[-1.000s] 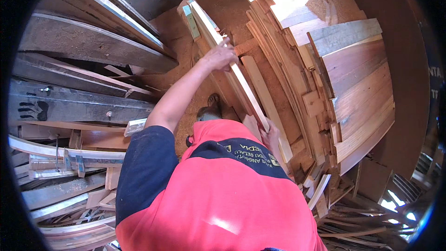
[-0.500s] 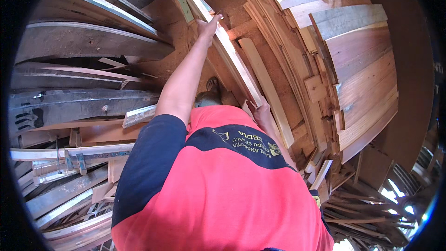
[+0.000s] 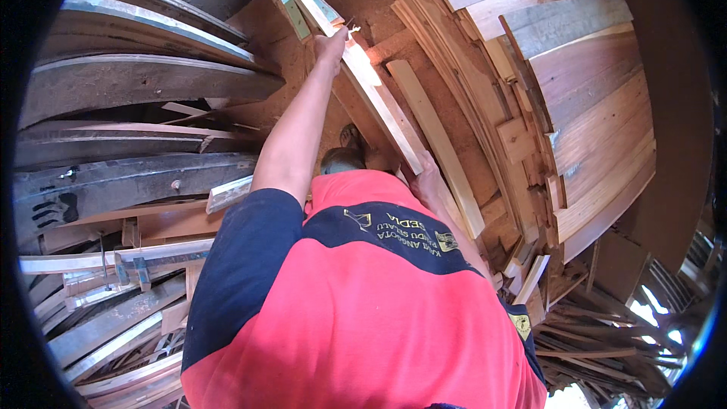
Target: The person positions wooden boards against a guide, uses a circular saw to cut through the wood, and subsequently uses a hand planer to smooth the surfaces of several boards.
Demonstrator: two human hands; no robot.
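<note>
A long pale wooden plank point(image 3: 372, 82) runs diagonally in front of me, from upper middle down toward my body. My left hand point(image 3: 332, 48) is closed on it near the far end, where a small pale shaving sticks out. My right hand point(image 3: 426, 174) grips the near end, its fingers partly hidden by the wood. A short piece with green paint point(image 3: 294, 14) lies against the plank's far end. Another loose light board point(image 3: 435, 144) lies parallel to the plank, just to its right.
Stacked planks point(image 3: 454, 98) and wide boards point(image 3: 587, 136) fill the right side. Large dark beams point(image 3: 144, 83) and timber offcuts point(image 3: 121, 326) are piled on the left. A foot point(image 3: 350, 136) shows on the sawdust-covered floor point(image 3: 269, 26). Thin strips point(image 3: 583, 356) lie at lower right.
Both hands have moved up and slightly left in view along with the plank, most of it between the first two frames; both still grip it. The surrounding timber has shifted slightly in view.
</note>
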